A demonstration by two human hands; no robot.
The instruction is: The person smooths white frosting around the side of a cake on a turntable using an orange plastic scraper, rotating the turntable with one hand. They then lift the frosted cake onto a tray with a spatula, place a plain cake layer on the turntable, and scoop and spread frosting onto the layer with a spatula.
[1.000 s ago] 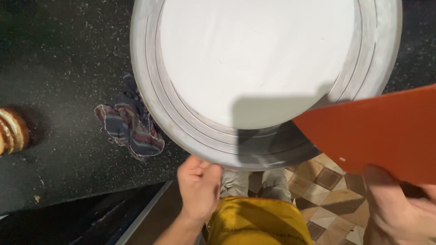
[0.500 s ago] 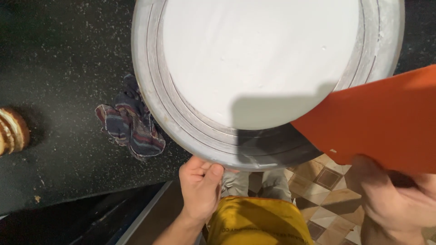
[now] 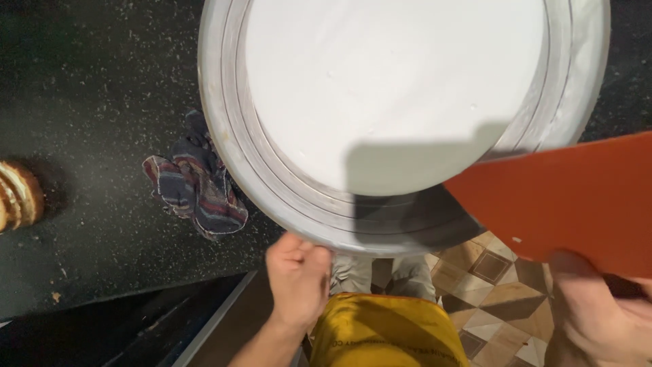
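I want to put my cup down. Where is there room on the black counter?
Bare counter lies left of the metal bowl, between the striped cloth and the bread. It is crowded by the bowl's near rim, at both hands.

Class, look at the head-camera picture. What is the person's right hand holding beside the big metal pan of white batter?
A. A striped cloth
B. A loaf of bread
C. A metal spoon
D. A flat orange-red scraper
D: the right hand grips a flat orange-red scraper at the rim of the metal pan, while the striped cloth lies untouched on the dark counter.
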